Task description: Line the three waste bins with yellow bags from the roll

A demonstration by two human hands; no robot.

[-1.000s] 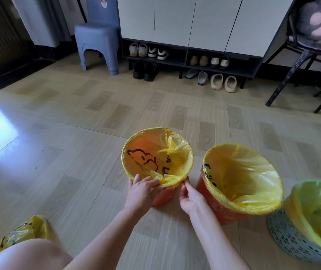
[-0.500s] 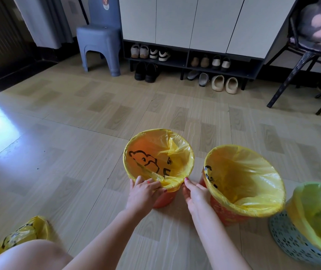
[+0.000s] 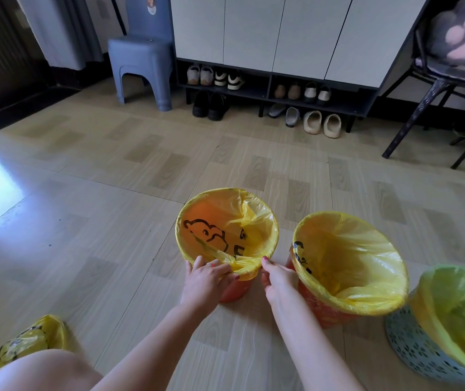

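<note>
A: While the left hand (image 3: 207, 280) is staying pinched on the gathered yellow film at the near rim of the left orange bin (image 3: 232, 290), what is changing?

B: The right hand (image 3: 277, 279) is coming up; a moment ago it was sitting lower against the bin's side, and now its fingers are reaching the folded edge of the yellow bag (image 3: 227, 221), touching the rim just beside the left hand; its grip is narrow but I cannot tell whether it is actually pinching film.

A: And the left grip?

B: It is closed on the slack of that bag, bunching it at the rim.

A: What is that meaning for the task?

B: I am judging that this is the last tidy-up; all 3 bins are already showing liners; the middle orange bin (image 3: 318, 309) is wearing its bag (image 3: 349, 258) folded over the rim, and the perforated blue-grey bin (image 3: 414, 351) at the right edge is wearing a greenish-yellow one (image 3: 457, 311); only the slack on the left bin is being taken in.

A: Where is the roll?

B: A heap of yellow printed bag material (image 3: 25, 342) is lying on the floor by the person's knee, well apart from the bins; whether it is a roll, I cannot tell.

A: Any writing?

B: Black cartoon outlines are showing on the left bag and at the middle bag's rim; no legible words; a round sticker on the blue-grey chair back behind the stool (image 3: 141, 69) is too small to read.
</note>
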